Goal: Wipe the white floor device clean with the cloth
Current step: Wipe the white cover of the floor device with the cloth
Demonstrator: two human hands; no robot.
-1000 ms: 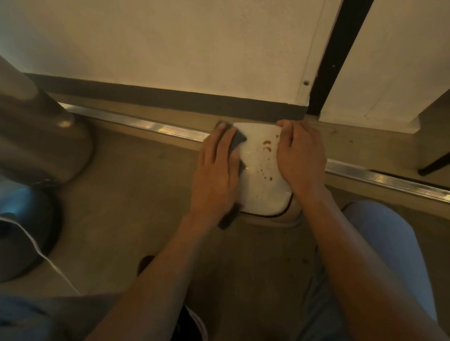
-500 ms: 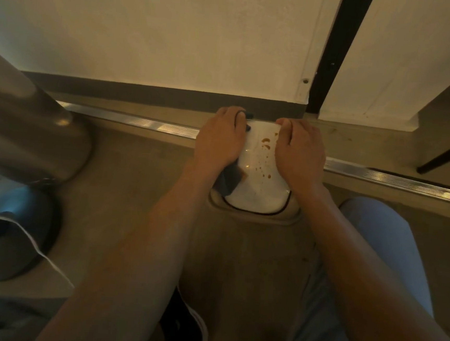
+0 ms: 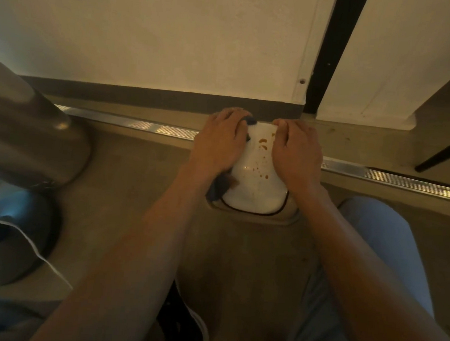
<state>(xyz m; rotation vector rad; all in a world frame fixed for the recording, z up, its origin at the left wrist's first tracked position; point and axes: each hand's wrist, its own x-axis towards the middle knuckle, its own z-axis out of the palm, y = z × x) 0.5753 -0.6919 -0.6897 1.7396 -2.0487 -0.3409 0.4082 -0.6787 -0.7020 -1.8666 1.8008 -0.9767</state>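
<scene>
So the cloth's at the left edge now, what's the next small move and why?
Probably sweep the left hand with the cloth rightward across the white device. Brown spots sit untouched in the bare middle strip, while the cloth lies under that hand on the left side. The right hand steadies the other side.

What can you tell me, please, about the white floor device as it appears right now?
The white floor device is a smooth, glossy, rounded-square shell, plastic by its look, with a thin dark line round its near edge. It lies flat on the floor against the metal threshold strip, in a shallow rimmed recess. Brown spots still dot its middle. The left hand presses a dark cloth on its left side; the right hand rests on its right side.
</scene>
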